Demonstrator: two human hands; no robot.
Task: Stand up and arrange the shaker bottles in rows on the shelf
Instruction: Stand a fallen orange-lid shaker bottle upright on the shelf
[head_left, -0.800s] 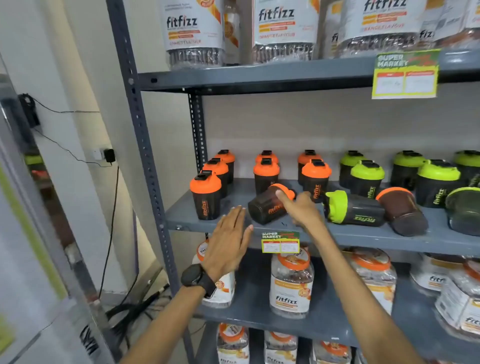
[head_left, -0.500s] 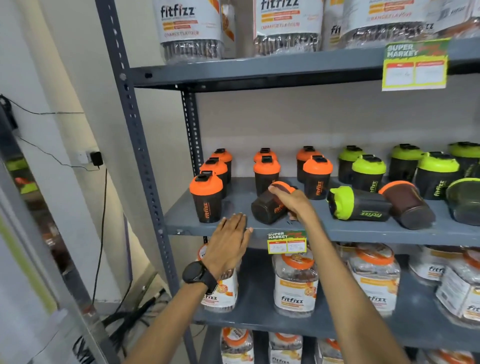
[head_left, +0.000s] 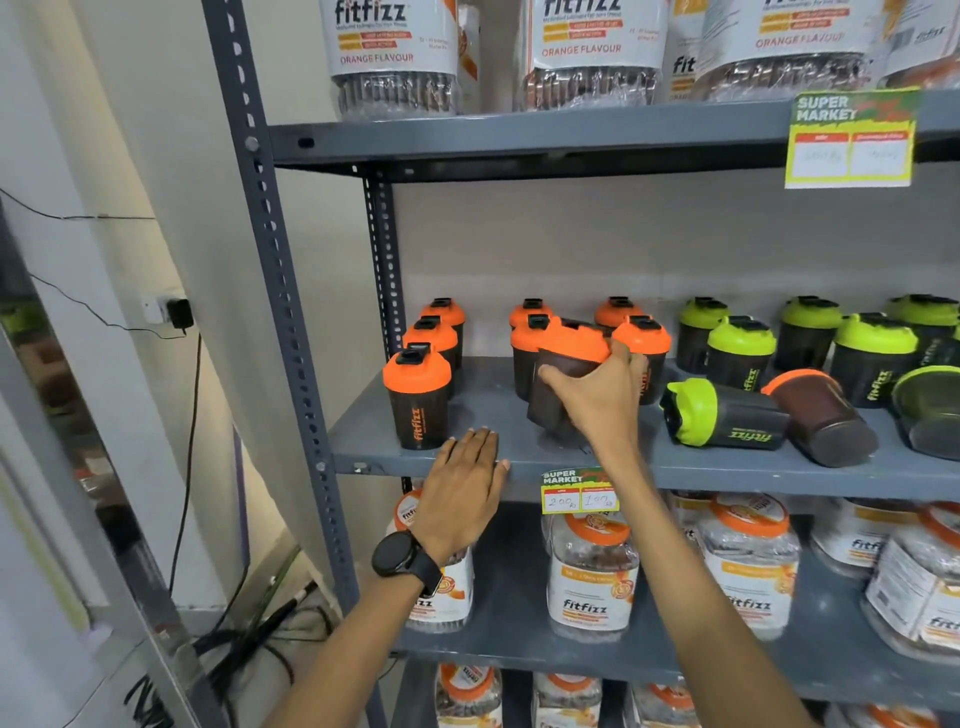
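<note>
My right hand (head_left: 597, 400) grips an orange-lidded dark shaker bottle (head_left: 569, 358), tilted nearly upright above the middle grey shelf (head_left: 519, 452). My left hand (head_left: 462, 488) rests flat on the shelf's front edge, fingers apart, holding nothing. Orange-lidded shakers stand upright at the left, the nearest one (head_left: 418, 400) beside my left hand. Green-lidded shakers (head_left: 740, 353) stand upright at the right. A green-lidded shaker (head_left: 722, 415), an orange-lidded one (head_left: 821, 415) and another bottle (head_left: 930, 410) at the right edge lie on their sides.
Large fitfizz jars (head_left: 592, 571) fill the shelf below and the shelf above (head_left: 395, 57). Price tags (head_left: 579, 491) hang on the shelf edges. The grey perforated upright (head_left: 291, 312) stands left of the shelf. Cables and a wall plug (head_left: 179, 314) are at the far left.
My right hand has lifted the fallen orange-lidded shaker from lying on its side to nearly upright. My left hand has settled onto the shelf edge.
</note>
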